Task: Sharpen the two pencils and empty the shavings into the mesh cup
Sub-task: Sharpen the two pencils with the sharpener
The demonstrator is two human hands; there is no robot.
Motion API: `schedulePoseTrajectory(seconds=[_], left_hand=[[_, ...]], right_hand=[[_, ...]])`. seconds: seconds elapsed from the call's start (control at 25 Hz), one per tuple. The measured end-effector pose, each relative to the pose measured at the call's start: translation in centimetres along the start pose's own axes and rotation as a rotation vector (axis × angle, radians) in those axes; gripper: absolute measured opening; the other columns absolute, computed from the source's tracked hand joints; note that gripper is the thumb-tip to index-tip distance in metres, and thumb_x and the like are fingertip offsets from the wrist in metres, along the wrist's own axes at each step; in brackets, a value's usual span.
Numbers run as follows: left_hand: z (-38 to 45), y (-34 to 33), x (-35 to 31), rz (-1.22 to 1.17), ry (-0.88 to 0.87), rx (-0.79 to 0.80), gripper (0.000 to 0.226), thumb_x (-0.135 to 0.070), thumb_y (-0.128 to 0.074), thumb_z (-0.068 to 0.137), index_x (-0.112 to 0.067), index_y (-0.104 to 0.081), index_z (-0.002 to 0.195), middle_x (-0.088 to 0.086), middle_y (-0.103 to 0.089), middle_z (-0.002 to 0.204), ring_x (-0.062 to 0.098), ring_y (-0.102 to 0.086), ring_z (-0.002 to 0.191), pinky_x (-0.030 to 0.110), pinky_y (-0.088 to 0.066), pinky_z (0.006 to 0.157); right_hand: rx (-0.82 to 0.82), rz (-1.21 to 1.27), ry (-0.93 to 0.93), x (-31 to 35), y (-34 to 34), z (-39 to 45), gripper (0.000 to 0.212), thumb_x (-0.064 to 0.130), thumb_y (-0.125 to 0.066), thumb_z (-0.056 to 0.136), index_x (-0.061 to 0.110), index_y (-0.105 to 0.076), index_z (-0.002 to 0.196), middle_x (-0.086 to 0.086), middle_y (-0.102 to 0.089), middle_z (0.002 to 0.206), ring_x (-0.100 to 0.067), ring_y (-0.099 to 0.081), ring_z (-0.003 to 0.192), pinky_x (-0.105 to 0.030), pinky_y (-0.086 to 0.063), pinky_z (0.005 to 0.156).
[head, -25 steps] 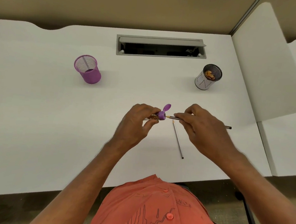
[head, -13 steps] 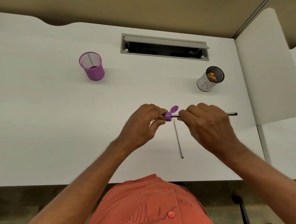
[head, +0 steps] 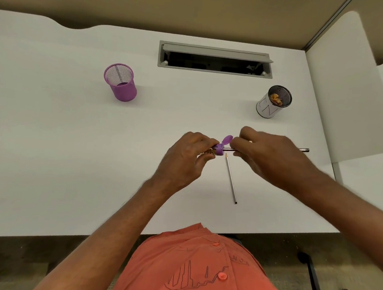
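Two pencils are in play: one lies flat on the desk (head: 50,135) just below and between the hands, its point toward them, and the other (head: 303,149) is held level with its tip inside the purple sharpener (head: 219,149). The left hand (head: 184,164) has its fingers curled tight around the sharpener's clear body, where brownish shavings show through, and the flip lid (head: 227,139) stands open above the hole. The right hand (head: 273,159) pinches the held pencil close to the sharpener, with the blunt end sticking out past the knuckles.

To do this step well, I judge the pencil should stay in line with the sharpener's hole, with the left hand steady while the right rolls the shaft and presses lightly inward; a bent angle could snap the lead. Short twists with a re-grip suit this pinch. Whether the loose pencil (head: 230,178) is already done is hard to say, though its tip looks pointed.

Far ahead of the right hand stands a dark mesh cup (head: 274,102) in a white wrap, shavings already inside. Far ahead of the left hand stands a purple mesh cup (head: 121,83), which looks empty.
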State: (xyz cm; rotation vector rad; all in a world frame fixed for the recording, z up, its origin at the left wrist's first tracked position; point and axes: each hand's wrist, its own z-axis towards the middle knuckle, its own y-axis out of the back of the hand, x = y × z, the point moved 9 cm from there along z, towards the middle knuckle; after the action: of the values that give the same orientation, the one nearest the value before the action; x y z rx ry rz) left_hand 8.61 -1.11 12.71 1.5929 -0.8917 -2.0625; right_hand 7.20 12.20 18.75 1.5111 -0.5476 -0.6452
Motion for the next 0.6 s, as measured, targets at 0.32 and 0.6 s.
schedulePoseTrajectory(seconds=[0.32, 0.6], left_hand=[[0.0, -0.6, -0.8, 0.047, -0.038, 0.027, 0.028, -0.018, -0.067, 0.094, -0.018, -0.068, 0.122, -0.002, -0.068, 0.112, 0.019, -0.057, 0.104, 0.039, -0.051, 0.087], [0.4, 0.0, -0.3, 0.025, -0.016, 0.005, 0.029, -0.020, -0.068, 0.094, -0.018, -0.068, 0.123, -0.002, -0.068, 0.111, 0.020, -0.057, 0.104, 0.038, -0.051, 0.086]], right_hand=[[0.237, 0.134, -0.232, -1.7, -2.2, 0.0, 0.042, 0.053, -0.039, 0.103, 0.026, -0.062, 0.080, 0.006, -0.058, 0.063, -0.022, -0.055, 0.056, -0.032, -0.036, 0.052], [0.016, 0.039, -0.017, -0.4, -0.1, 0.3, 0.010, 0.030, -0.065, 0.097, 0.023, -0.061, 0.104, 0.005, -0.059, 0.090, -0.023, -0.054, 0.065, -0.030, -0.035, 0.049]])
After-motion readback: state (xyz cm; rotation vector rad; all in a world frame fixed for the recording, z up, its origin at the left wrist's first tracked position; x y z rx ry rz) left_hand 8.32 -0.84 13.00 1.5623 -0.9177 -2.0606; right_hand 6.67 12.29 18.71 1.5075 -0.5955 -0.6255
